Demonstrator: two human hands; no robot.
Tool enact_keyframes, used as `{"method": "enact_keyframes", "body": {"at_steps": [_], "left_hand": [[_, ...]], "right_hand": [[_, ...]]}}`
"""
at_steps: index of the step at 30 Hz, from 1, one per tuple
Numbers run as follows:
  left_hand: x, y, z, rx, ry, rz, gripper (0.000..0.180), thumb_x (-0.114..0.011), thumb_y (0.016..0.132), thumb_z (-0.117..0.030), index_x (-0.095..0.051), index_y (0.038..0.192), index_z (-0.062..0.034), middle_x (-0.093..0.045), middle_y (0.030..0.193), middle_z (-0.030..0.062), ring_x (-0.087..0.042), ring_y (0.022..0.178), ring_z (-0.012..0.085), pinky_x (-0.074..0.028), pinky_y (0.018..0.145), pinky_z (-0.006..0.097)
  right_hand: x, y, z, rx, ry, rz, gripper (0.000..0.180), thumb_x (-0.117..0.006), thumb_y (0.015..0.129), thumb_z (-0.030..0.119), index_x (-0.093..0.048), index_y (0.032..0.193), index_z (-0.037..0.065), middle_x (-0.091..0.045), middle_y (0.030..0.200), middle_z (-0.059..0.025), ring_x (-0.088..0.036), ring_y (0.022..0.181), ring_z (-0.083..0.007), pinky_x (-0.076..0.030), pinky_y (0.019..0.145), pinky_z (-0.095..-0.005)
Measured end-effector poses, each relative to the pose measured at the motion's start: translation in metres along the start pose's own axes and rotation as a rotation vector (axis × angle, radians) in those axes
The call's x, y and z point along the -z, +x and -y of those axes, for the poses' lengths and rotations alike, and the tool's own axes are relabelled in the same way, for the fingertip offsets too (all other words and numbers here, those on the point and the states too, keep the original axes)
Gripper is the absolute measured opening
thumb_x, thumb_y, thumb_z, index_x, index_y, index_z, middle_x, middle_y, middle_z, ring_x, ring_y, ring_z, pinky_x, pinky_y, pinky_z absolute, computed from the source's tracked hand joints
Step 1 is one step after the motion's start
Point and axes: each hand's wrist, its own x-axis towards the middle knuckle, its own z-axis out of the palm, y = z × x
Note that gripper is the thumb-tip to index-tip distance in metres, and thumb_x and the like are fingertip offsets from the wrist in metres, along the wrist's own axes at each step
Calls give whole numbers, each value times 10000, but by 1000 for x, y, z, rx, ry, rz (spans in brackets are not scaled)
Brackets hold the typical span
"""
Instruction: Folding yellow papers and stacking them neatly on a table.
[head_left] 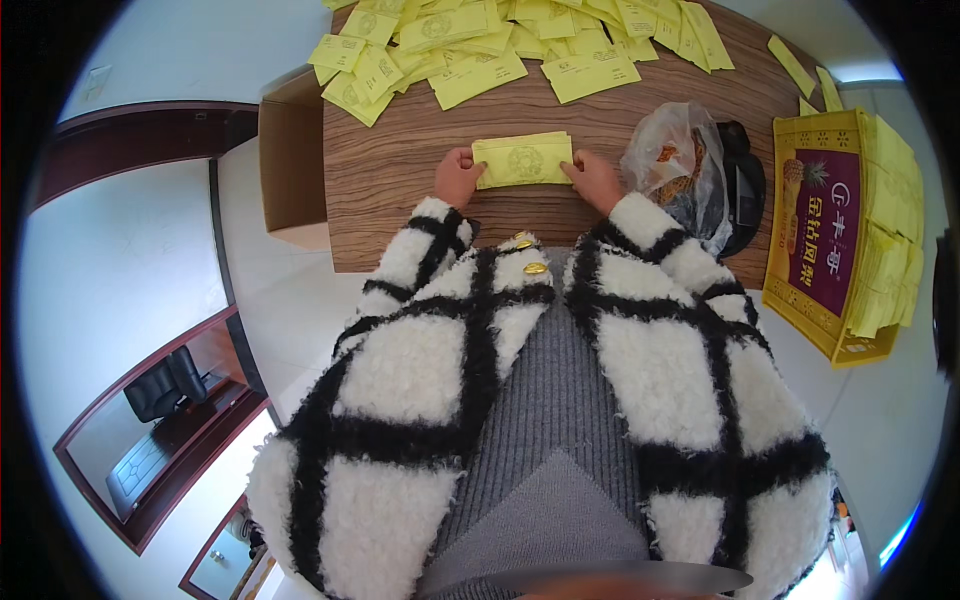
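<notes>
on the table (pixel 385 155), at six o'clock from the envelope pile (pixel 450 28): one yellow stack (pixel 523 162), pinched by the left hand (pixel 458 178) at its nine o'clock end and the right hand (pixel 595 182) at its three o'clock end. hands apart from each other, both clamped on that same stack, thumbs on top. step in hand, judging by the grip: squaring up a small bundle. next move, also a judgement: probably calling for light, even pressure from both ends, given the uneven twelve o'clock edge. counted, with the clock centred on the stack: two hands; one stack, at least two layers deep, exact number hidden; one pile at twelve, too overlapped to count; at least two strays (pixel 792 66) between two and three; one clear bag (pixel 650 172) at three, with something orange-brown inside; one black item (pixel 745 195) just beside it, kind unclear; one yellow crate (pixel 812 265) between three and four, packed with envelopes (pixel 885 270), not countable; one cardboard box (pixel 290 160) at nine, just beside the table, contents out of sight.
</notes>
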Motion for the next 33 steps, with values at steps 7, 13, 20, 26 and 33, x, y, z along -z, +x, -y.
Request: {"method": "enact_keyframes", "body": {"at_steps": [7, 13, 20, 26, 33], "left_hand": [[10, 2, 13, 6, 54, -27, 241, -705, 855, -85, -615, 1058, 8, -667, 828, 32, -616, 690, 99, -498, 611, 242], [15, -5, -2, 98, -98, -39, 227, -713, 860, -121, -631, 1042, -13, -638, 799, 8, -583, 647, 87, -479, 581, 239], [59, 36, -27, -146, 236, -192, 255, -729, 842, -147, -651, 1047, -17, -647, 847, 32, -604, 718, 116, -492, 619, 253], [48, 80, -73, -514, 837, -256, 426, -739, 786, -262, -625, 1142, -58, -597, 1220, 159, -529, 1171, 303, -447, 942, 447], [12, 82, -101, -522, 1066, -205, 720, -766, 764, -335, -481, 1360, -47, -476, 1422, 153, -430, 1301, 359, -365, 1081, 456]], "right_hand": [[6, -3, 5, -48, -8, 87, 384, -620, 914, 360, -601, 836, -16, -638, 743, -179, -641, 654, -306, -491, 612, -401], [18, -8, -7, -133, 279, 150, 383, -525, 986, 341, -591, 835, -5, -630, 695, -94, -617, 530, -159, -488, 511, -293], [22, -9, 6, -195, 417, 159, 381, -479, 1013, 338, -590, 919, -15, -639, 696, -104, -636, 541, -161, -506, 494, -266], [25, -5, -8, -251, 471, 193, 356, -485, 1015, 314, -586, 952, -21, -653, 712, -118, -668, 569, -181, -531, 497, -265], [23, 0, -1, -311, 524, 198, 345, -489, 1015, 307, -577, 925, -14, -662, 742, -130, -673, 579, -192, -545, 508, -270]]}}
